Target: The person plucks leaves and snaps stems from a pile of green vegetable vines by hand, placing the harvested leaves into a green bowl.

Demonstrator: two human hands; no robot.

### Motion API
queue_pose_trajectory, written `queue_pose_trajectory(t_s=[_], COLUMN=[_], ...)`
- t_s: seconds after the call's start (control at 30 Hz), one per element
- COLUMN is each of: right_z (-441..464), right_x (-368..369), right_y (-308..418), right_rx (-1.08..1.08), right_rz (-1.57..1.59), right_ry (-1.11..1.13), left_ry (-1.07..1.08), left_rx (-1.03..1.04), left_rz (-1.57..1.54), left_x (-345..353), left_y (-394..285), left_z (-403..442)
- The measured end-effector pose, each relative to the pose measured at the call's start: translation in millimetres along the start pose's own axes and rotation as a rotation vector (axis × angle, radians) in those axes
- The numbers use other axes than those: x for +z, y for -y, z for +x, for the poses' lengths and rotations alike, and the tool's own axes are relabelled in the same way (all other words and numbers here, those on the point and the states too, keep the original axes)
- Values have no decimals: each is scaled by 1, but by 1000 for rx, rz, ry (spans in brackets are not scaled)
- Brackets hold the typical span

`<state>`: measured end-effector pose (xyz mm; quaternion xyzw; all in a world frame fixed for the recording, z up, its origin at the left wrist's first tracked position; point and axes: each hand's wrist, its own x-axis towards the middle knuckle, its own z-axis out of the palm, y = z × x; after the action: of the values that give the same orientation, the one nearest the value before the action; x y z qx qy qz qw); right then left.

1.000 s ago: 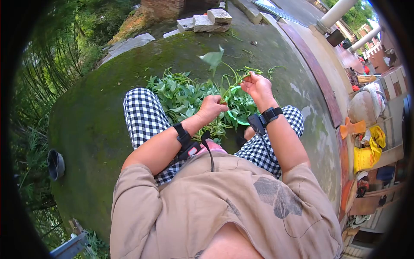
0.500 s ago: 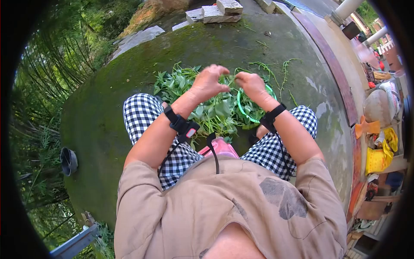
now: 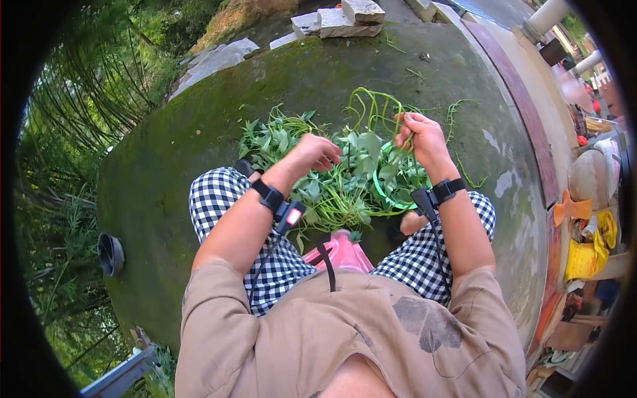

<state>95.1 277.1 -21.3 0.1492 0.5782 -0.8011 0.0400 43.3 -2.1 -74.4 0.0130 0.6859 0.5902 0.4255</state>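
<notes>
My right hand is closed on a bunch of long green stems, which arch up and over to the left of my fingers. My left hand hovers over a heap of leafy green vines, its fingers loosely bent and apart, with nothing visible in them. Beneath my right hand is a round basket with a light green rim, partly covered by leaves. The heap lies on the ground between my feet.
A pink plastic piece shows between my knees. Loose stems lie on the mossy concrete beyond the basket. Stone blocks sit at the far edge, a dark bucket at the left, and a yellow bag among clutter at right.
My hands, close together above the heap before, have moved apart. The right hand has shifted right with the stems, and the left has lowered toward the leaves.
</notes>
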Motion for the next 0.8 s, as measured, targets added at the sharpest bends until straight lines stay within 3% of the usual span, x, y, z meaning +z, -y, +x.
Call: queue_pose_trajectory(t_s=[0.1,0.2,0.23,0.27,0.33,0.37,0.47,0.8], right_z=[-2,-4,-3,-2,3,5,6,-1], right_x=[-2,-3,-4,-6,-11,-13,-12,9], right_y=[1,12,14,14,7,3,-6,-40], right_rx=[42,46,38,28,50,73,110,250], right_rz=[135,108,88,72,38,20,-3,-80], right_ry=[73,126,138,149,119,91,81,119], left_ry=[306,147,-5,-211,-430,-493,-558,-143], left_rx=[-34,-77,-26,133,352,473,534,-21], left_rz=[-55,-77,-124,-110,-171,-157,-159,107], left_x=[35,35,28,20,-15,-32,-52,-17], left_y=[-1,-1,-17,-27,-50,-56,-65,-21], left_z=[-2,19,18,21,27,28,22,52])
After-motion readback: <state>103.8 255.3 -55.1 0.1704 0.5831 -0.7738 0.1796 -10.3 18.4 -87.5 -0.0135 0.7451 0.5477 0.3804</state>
